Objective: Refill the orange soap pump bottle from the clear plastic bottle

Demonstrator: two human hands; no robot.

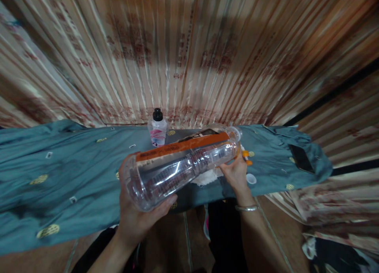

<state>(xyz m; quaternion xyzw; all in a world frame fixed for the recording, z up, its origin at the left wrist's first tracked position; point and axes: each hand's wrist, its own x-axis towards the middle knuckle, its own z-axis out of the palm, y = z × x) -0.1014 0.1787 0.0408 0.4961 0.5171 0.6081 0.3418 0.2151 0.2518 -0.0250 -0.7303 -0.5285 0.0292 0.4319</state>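
A large clear plastic bottle [177,170] with an orange and dark label lies tilted across the middle of the view, its open-looking neck up to the right. My left hand [137,213] is wrapped round its broad base, thumb underneath. My right hand [235,172] is closed at the neck end, its fingers partly hidden behind the bottle. Just beyond those fingers shows a small orange and white object [246,156], whose kind I cannot make out. Below the bottle lies a crumpled white tissue-like piece [205,178]. To the right of my right hand rests a small white round cap [251,179].
A small clear squeeze bottle [158,130] with a black top and pink print stands upright behind the large bottle. Further right lies a dark phone [301,158]. A teal patterned cloth [74,166] covers the narrow table, and a striped curtain [183,59] hangs behind it.
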